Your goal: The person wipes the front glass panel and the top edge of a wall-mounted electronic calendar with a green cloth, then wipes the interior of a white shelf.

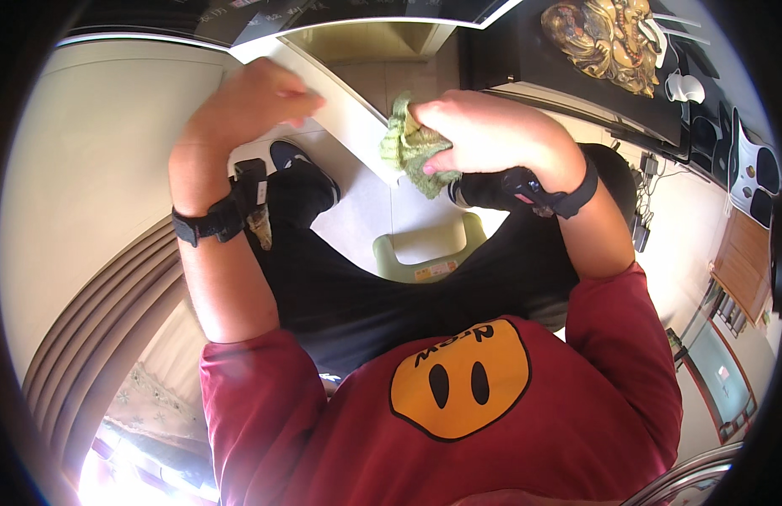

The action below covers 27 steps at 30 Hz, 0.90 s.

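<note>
My left hand (258, 104), blurred, is raised at the upper left near a white panel (331, 104). Its fingers are loosely bent, with nothing visible between them. A crumpled green cloth (422, 152) is gripped in my right hand (473, 133), at the right side of that panel. The cloth overlaps the panel's edge in view; whether it touches is unclear. The panel slants down from beneath a dark, white-edged surface (207, 19) bearing writing. Both wrists wear black straps with small devices.
Between my legs is a green plastic stool (400, 269). A black cabinet top (517, 57) at upper right holds a glossy carved figurine (612, 47) and a white cable (685, 87). Black adapters and cords (644, 209) hang near my right knee. Brown curtain folds (106, 310) are at left.
</note>
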Tool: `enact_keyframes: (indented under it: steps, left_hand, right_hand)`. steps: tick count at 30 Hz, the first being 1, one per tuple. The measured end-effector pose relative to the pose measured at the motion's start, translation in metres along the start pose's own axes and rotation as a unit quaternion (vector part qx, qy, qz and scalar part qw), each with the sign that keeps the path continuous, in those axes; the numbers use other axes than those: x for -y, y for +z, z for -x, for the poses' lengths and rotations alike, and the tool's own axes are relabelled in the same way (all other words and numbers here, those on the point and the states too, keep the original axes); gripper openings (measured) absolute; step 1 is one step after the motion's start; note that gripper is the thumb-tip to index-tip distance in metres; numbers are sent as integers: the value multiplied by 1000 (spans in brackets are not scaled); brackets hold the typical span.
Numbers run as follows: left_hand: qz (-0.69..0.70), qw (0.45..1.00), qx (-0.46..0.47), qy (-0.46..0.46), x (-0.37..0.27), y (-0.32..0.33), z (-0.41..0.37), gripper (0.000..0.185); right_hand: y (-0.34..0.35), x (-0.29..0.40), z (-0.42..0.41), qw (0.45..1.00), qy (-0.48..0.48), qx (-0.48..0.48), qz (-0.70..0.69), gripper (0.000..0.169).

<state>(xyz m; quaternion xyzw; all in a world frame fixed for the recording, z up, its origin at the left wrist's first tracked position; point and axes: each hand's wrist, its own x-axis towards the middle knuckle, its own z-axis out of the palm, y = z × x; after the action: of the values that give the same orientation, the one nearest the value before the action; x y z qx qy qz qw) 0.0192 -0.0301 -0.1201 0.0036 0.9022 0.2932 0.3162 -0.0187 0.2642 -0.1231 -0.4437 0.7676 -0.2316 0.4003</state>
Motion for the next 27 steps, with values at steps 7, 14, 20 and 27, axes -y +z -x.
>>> enact_keyframes:
  steps: [7, 14, 20, 27]
  left_hand:
    - [-36, 980, 2, -195, 17, -5, 5, 69]
    - [-48, 981, -14, -188, 35, -2, 4, 73]
    - [-59, 976, 13, -207, 32, -4, 3, 70]
    - [-83, 977, -36, -193, 37, 0, 9, 70]
  right_hand:
    - [17, 12, -1, 999, 10, -33, 26, 28]
    - [44, 22, -18, 999, -23, -10, 21, 20]
    - [64, 25, -28, 998, -50, -12, 25, 20]
    - [67, 35, -33, 999, -21, -4, 25, 20]
